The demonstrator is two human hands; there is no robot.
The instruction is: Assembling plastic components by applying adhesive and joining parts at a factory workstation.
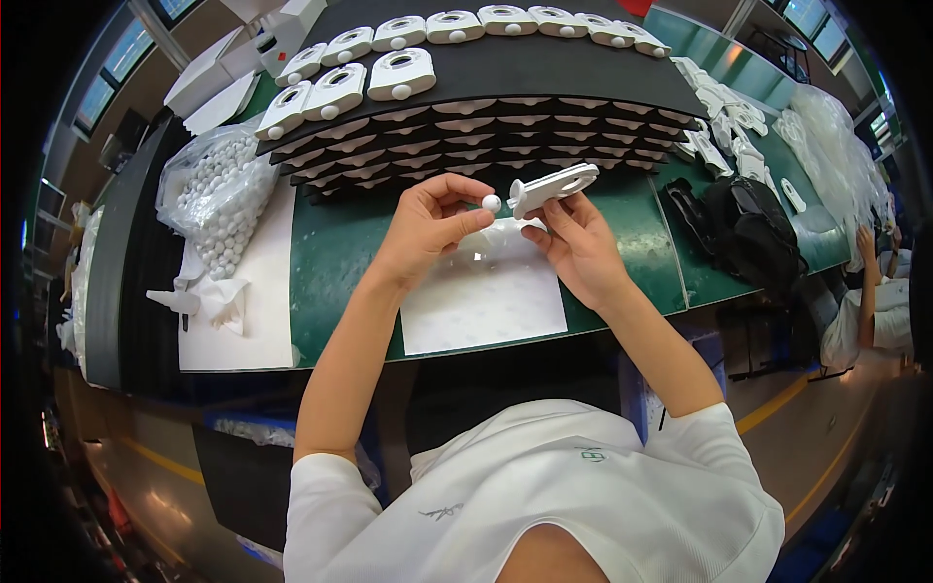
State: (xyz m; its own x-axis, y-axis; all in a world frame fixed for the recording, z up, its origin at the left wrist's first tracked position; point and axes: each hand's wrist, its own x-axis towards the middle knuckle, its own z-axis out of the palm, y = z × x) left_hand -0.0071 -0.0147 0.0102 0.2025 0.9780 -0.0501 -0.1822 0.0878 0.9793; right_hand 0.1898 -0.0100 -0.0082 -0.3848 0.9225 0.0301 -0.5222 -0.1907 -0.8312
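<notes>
The left hand (428, 228) pinches a small white ball (492, 203) between thumb and fingers, and the right hand (583, 248) is closed on a flat white part (556, 188), just beside the ball, above the white sheet (484, 321). At the left, a clear plastic bag (259, 181) contains many white balls (222, 185). Behind, stacked black boards (544, 73) carry white housings (401, 75), in one long row and one shorter row on top.

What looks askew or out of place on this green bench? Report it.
The jumbled heap of white plastic parts at the right looks untidy, with one slim white piece lying apart, against the neat rows of white, holed plastic housings on the black board. Nothing looks spilled or damaged.
</notes>
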